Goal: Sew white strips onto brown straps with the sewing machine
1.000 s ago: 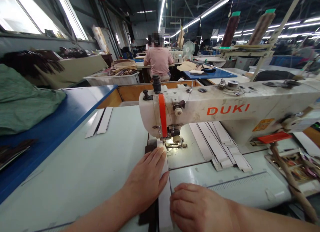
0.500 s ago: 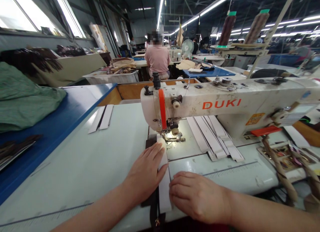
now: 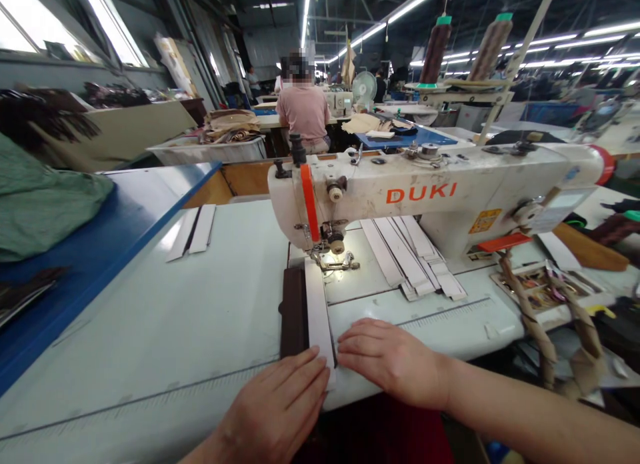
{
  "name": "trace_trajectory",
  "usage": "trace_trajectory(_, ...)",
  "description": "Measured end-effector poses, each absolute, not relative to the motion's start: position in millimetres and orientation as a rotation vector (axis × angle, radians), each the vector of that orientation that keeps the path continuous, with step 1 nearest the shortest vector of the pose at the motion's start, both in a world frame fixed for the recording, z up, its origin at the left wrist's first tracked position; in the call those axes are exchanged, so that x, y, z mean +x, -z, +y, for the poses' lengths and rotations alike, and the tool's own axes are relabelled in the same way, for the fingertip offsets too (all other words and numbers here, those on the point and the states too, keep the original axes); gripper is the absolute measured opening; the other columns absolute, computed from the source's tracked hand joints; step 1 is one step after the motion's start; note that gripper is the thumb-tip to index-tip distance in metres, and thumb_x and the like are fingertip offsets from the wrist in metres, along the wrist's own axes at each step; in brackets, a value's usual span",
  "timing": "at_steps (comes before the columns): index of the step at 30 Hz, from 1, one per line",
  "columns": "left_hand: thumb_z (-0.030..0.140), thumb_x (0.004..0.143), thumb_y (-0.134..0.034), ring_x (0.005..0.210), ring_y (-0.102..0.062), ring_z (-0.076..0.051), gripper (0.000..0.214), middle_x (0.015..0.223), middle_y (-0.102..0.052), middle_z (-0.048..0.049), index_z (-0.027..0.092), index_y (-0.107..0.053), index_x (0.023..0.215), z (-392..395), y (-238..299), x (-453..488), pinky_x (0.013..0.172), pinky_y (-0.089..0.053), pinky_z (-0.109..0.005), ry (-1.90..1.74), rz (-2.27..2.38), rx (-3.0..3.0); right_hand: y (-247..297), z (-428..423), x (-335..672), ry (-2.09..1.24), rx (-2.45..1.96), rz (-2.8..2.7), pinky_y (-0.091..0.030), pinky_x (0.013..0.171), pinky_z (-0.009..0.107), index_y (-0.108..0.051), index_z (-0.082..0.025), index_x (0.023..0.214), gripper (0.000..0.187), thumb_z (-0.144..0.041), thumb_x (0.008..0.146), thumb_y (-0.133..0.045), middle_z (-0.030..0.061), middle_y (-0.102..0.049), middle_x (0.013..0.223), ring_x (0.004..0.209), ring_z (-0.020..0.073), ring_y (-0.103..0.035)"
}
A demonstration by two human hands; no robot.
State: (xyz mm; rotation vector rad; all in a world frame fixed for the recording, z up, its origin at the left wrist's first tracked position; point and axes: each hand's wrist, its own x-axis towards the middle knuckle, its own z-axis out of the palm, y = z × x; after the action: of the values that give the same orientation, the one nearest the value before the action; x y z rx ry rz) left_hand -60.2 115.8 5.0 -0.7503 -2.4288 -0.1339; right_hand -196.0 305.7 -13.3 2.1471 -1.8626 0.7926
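Our left hand (image 3: 277,411) and right hand (image 3: 387,361) lie flat, fingers together, gripping nothing, on the white strip (image 3: 317,317) beside the dark strip (image 3: 293,311), below the sewing machine (image 3: 425,194).

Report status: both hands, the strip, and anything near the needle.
Left hand flat on white strip and dark strip. Right hand flat beside strip's near end. Strip runs under presser foot; nothing blocking.

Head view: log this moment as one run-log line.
left hand flat on dark strip | right hand flat beside white strip | strips reach presser foot | sewing machine
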Motion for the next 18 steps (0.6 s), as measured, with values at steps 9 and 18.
trace_trajectory(9, 0.006, 0.090, -0.043, 0.104, -0.066, -0.019, 0.028, 0.099, -0.073, -0.0076, 0.015, -0.068, 0.099, 115.7, 13.0, -57.4, 0.091, -0.055, -0.029, 0.141, -2.370, -0.718, 10.6, 309.7, -189.1, -0.664, 2.153, -1.971, -0.048, 0.089, 0.031, -0.062, -0.009, 0.107, 0.023, -0.016, 0.097, -0.043, 0.0096, -0.065, 0.096, 0.096, 0.0187, -0.056)
trace_trajectory(18, 0.009, 0.095, -0.038, 0.099, -0.068, -0.019, 0.031, 0.099, -0.074, -0.0064, 0.013, -0.069, 0.096, 115.5, 12.4, -56.4, 0.089, -0.054, -0.027, 0.136, -2.367, -0.708, 9.5, 309.0, -188.5, -0.733, 2.140, -1.965, -0.049, 0.085, 0.032, -0.061, -0.009, 0.109, 0.023, -0.016, 0.095, -0.043, 0.0093, -0.064, 0.092, 0.092, 0.0197, -0.055)
